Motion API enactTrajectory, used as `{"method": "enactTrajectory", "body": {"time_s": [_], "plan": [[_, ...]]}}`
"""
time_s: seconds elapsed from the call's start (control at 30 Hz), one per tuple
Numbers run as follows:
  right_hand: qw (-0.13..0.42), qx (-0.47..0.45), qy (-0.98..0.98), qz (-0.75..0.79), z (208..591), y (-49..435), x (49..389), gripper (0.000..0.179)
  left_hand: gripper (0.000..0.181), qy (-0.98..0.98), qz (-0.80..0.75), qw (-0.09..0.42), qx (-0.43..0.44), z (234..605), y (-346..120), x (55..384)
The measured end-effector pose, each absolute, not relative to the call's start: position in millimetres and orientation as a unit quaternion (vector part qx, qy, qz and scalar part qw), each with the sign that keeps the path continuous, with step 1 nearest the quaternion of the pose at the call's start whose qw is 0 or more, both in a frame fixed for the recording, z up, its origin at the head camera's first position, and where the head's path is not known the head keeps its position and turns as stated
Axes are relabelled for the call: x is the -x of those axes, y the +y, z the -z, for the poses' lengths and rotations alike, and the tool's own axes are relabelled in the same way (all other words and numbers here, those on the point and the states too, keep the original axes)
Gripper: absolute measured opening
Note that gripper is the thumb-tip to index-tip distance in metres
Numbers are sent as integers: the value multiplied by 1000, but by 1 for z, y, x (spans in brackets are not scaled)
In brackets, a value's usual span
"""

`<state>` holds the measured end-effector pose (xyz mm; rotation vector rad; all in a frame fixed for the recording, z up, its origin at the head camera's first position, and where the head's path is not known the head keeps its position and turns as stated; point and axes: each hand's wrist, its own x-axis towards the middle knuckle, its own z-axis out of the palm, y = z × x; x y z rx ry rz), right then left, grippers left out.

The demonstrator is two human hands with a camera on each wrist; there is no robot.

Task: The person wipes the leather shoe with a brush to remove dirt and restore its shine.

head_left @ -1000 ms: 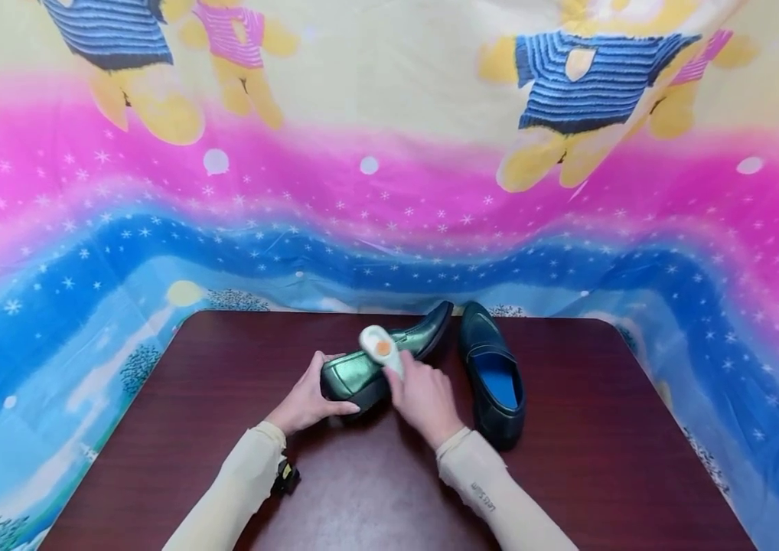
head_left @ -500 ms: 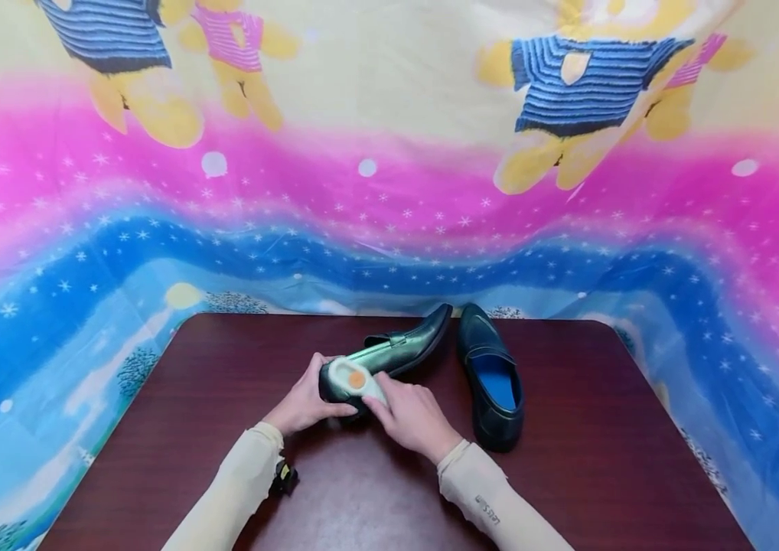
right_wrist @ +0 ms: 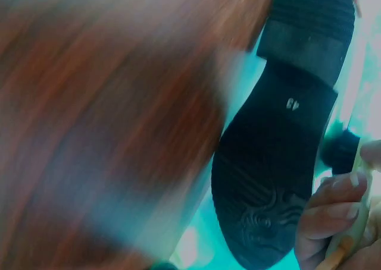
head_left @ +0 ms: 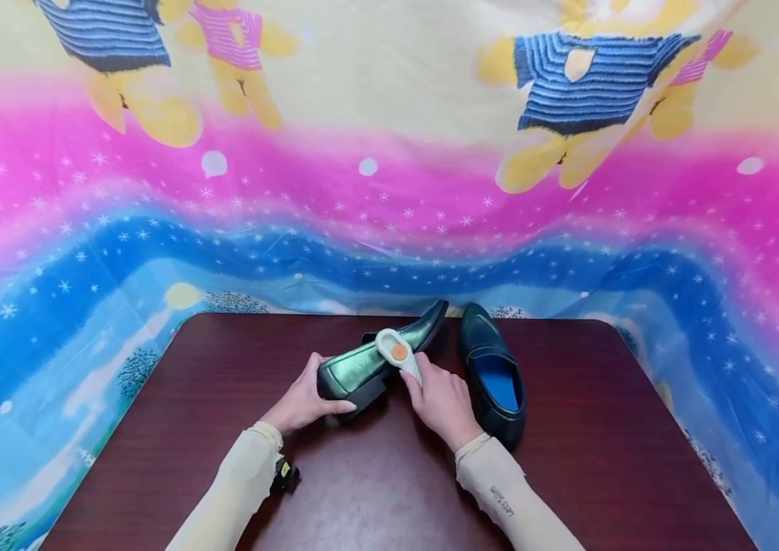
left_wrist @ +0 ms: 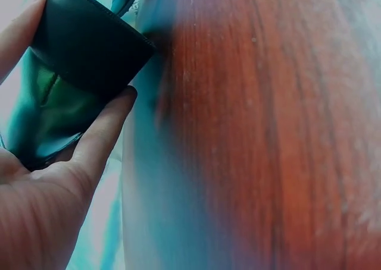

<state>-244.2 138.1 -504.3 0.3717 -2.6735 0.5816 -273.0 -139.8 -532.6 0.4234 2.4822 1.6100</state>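
My left hand (head_left: 303, 402) grips a dark green, shiny loafer (head_left: 355, 371) by its heel, thumb low on the heel and fingers on the far side. The shoe is tilted on its side, toe pointing to the far right. In the left wrist view the black heel block (left_wrist: 89, 50) sits between thumb and fingers. My right hand (head_left: 444, 402) holds a pale shoe brush (head_left: 395, 350) with an orange spot, over the shoe's side near the middle. Dark bristles (right_wrist: 342, 151) show in the right wrist view, beside the patterned black sole (right_wrist: 280, 121), which faces that camera.
A second dark loafer (head_left: 482, 329) with a blue insole stands upright just right of my right hand. The reddish-brown table (head_left: 568, 459) ends at a cartoon-printed cloth (head_left: 389, 214) behind. A small black device (head_left: 286, 474) sits at my left wrist.
The brush went from the shoe's side back to the heel, then forward again toward the toe, my right hand moving with it. My left hand keeps its grip on the heel.
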Motion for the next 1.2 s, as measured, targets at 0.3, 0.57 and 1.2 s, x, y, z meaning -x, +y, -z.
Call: {"method": "enactTrajectory", "body": {"time_s": [0.3, 0.57, 1.2], "plan": [[137, -268, -928, -221, 502, 109, 232, 23, 76, 831, -530, 76, -149, 531, -142, 274], [173, -214, -939, -207, 508, 128, 240, 22, 76, 837, -526, 77, -133, 531, -144, 275], [110, -262, -929, -236, 501, 124, 233, 21, 75, 833, -528, 95, -133, 534, -144, 279]]}}
